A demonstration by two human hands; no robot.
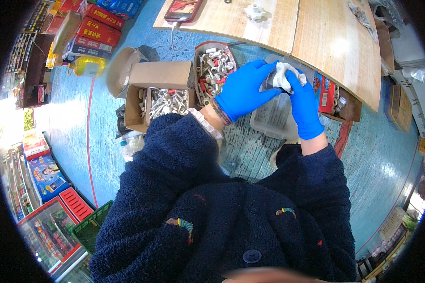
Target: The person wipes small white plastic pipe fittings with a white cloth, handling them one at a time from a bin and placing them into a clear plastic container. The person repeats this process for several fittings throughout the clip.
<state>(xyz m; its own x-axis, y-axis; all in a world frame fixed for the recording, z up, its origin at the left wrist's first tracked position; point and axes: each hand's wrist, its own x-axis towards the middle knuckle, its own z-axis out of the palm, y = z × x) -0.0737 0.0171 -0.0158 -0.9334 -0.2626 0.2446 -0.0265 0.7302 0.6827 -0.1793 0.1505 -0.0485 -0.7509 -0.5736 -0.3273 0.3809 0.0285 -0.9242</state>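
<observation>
Both my hands wear blue gloves and meet in front of me, just off the near edge of the wooden table. My right hand point(305, 108) is closed on a crumpled white cloth point(283, 74), pinching it between thumb and fingers. My left hand point(244, 90) curls in from the left, its thumb and fingers around a dark, partly see-through thing beside the cloth; I cannot make out what it is. Below the hands is a clear plastic box point(273, 118), partly hidden by them.
Left of my hands, a cardboard box point(136, 106) and another box point(212, 45) hold many small white, grey and red fittings. On the wooden table point(311, 33) lie a phone point(184, 10) with a cable and a white knobbed part point(255, 12). A yellow jug point(89, 66) stands farther left.
</observation>
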